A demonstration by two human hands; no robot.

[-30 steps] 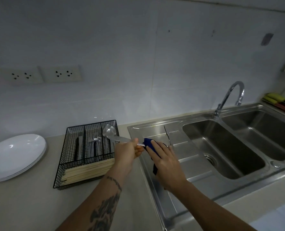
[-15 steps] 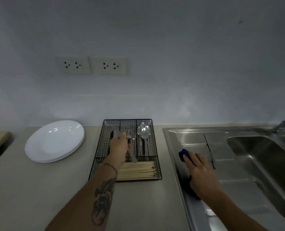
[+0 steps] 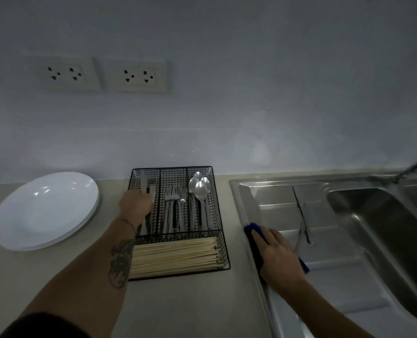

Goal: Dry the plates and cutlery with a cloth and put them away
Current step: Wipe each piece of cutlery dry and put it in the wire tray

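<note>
One knife (image 3: 303,215) is left for us, lying flat on the ribbed draining board of the steel sink (image 3: 285,284), blade pointing away, just beyond our right hand (image 3: 279,258). That hand lies on the blue cloth (image 3: 252,231) with fingers fairly straight, pressing it to the sink's left rim rather than bunching it. We judge the knife light, stiff and probably wet, so slippery on steel; we'd take it by the handle end nearest us and wipe away from the edge.

Our left hand (image 3: 136,203) is at the left compartment of the black wire cutlery tray (image 3: 223,240), over the knives stored there (image 3: 151,185); in this dim view we cannot tell whether it pinches anything. Forks (image 3: 175,206) fill the middle compartment, spoons (image 3: 198,189) the right, and chopsticks (image 3: 175,254) lie across the front one.

Left of the tray, stacked white plates (image 3: 43,211) sit on the counter (image 3: 178,308).
</note>
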